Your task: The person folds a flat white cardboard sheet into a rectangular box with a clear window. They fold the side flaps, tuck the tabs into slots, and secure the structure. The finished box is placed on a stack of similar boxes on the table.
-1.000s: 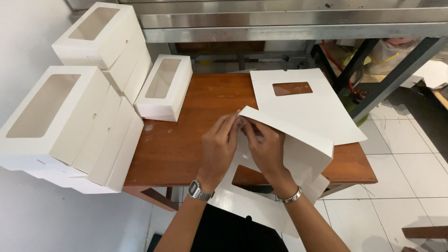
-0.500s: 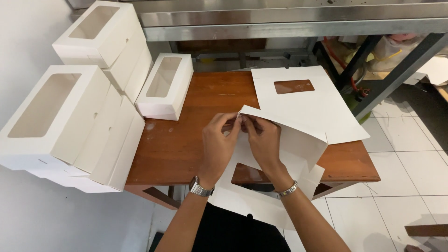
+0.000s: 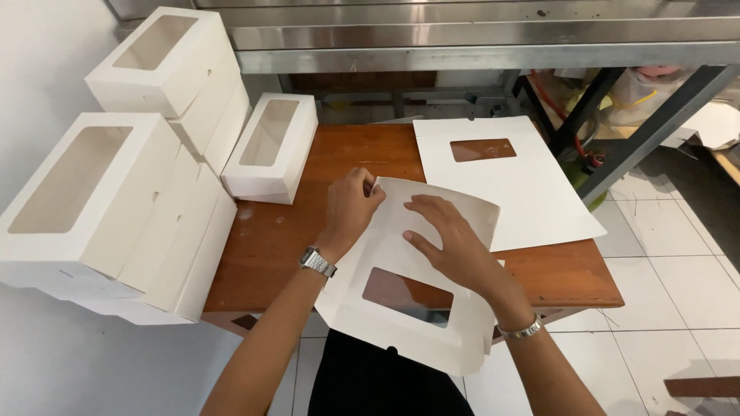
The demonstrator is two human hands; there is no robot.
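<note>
Now left hand (image 3: pixel 351 206) pinches the box blank (image 3: pixel 401 285) — right hand (image 3: pixel 451 239) flat on top.

box stack (image 3: pixel 92 208) cut off left, forearms cropped below

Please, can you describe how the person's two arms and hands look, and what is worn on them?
Both forearms are bare, with no sleeves and no gloves. The left hand has a silver metal wristwatch with a link band on its wrist. The right hand has a thin silver bracelet on its wrist. No rings can be seen on the fingers. The nails are short and unpainted, as far as the view shows.
</note>
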